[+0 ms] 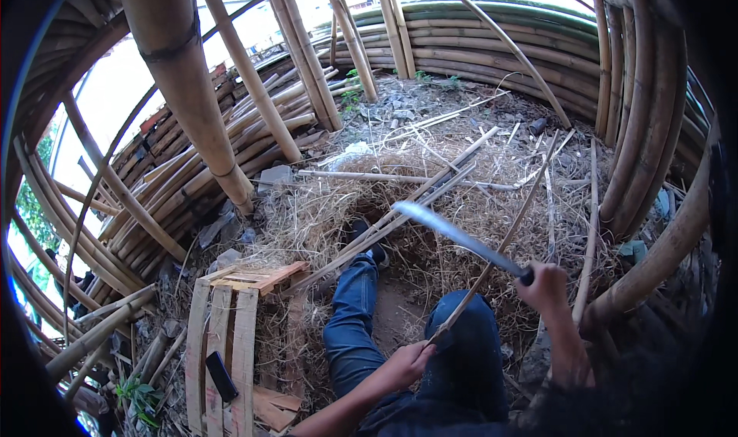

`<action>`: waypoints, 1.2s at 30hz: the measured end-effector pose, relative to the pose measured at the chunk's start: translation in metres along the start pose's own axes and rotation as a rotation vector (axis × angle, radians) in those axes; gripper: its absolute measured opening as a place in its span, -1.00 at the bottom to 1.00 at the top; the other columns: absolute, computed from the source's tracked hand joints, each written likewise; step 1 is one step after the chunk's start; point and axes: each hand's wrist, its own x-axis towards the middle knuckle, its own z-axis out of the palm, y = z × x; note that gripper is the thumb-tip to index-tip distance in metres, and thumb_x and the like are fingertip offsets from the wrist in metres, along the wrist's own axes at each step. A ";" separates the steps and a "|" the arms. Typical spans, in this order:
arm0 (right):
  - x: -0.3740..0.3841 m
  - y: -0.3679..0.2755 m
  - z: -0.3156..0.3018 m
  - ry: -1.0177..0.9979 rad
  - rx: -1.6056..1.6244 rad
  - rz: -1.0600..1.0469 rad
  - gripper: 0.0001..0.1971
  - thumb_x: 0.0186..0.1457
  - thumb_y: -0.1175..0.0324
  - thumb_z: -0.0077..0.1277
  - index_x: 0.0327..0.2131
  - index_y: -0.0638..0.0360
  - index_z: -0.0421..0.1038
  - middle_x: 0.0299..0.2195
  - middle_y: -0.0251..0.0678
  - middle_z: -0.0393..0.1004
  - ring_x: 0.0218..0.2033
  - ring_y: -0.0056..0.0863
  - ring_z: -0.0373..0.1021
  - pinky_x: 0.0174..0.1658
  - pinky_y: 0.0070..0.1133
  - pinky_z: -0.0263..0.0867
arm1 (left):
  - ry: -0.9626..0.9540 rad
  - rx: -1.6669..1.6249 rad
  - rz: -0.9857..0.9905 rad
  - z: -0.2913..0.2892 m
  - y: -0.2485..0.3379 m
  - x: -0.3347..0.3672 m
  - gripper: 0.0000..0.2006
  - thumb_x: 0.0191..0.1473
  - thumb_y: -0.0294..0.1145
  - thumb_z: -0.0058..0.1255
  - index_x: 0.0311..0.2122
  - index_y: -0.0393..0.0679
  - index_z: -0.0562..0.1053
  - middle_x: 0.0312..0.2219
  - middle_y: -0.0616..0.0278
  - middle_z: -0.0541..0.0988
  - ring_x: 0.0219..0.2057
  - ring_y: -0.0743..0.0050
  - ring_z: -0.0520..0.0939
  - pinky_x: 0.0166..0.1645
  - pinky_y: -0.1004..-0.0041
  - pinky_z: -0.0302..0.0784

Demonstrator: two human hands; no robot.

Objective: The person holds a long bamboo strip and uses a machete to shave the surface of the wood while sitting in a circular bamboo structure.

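Note:
My right hand [544, 288] is closed round the dark handle of a machete [461, 239], whose long blade points up and to the left. Part of that blade is smeared by motion. In my left hand [410, 366] is the near end of a thin bamboo strip [500, 254], gripped over my right knee. The strip slants away to the upper right, and the blade crosses it near my right hand; whether they touch I cannot tell. Beyond my legs, more split bamboo strips [415, 212] lie across a heap of dry shavings [307, 214].
A wooden crate [244, 322] stands at my left, with a black phone [221, 375] on its slats. Upright bamboo poles [188, 91] rise around me. Stacked bamboo poles [492, 49] line the back, with rubble [407, 106] before them. A thick pole [653, 272] slants close on my right.

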 end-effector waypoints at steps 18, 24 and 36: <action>0.078 0.080 -0.006 0.051 -0.183 0.273 -0.77 -0.13 0.21 0.11 -0.46 0.19 0.52 -0.49 -0.08 0.55 -0.39 -0.13 0.52 -0.26 -0.29 0.45 | 0.136 0.121 -0.115 -0.002 0.021 -0.043 -0.69 0.26 -0.20 -0.25 -0.26 -0.29 0.36 -0.58 -0.16 0.47 -0.48 -0.15 0.56 -0.37 0.16 0.39; 0.048 0.052 0.000 0.014 -0.082 0.194 -0.77 -0.09 0.23 0.10 -0.44 0.19 0.50 -0.51 -0.06 0.54 -0.41 -0.10 0.52 -0.27 -0.27 0.45 | 0.097 0.090 -0.173 0.002 0.021 -0.038 -0.72 0.25 -0.25 -0.23 -0.29 -0.29 0.37 -0.61 -0.07 0.44 -0.56 0.01 0.51 -0.40 0.20 0.37; 0.023 -0.011 -0.003 -0.129 -0.054 -0.517 -0.80 -0.30 0.27 0.16 -0.61 0.14 0.38 -0.64 -0.21 0.48 -0.58 -0.28 0.49 -0.38 -0.40 0.42 | 0.095 0.189 -0.199 -0.003 0.017 -0.044 -0.73 0.25 -0.22 -0.22 -0.28 -0.23 0.39 -0.68 -0.12 0.42 -0.58 -0.21 0.51 -0.48 0.13 0.34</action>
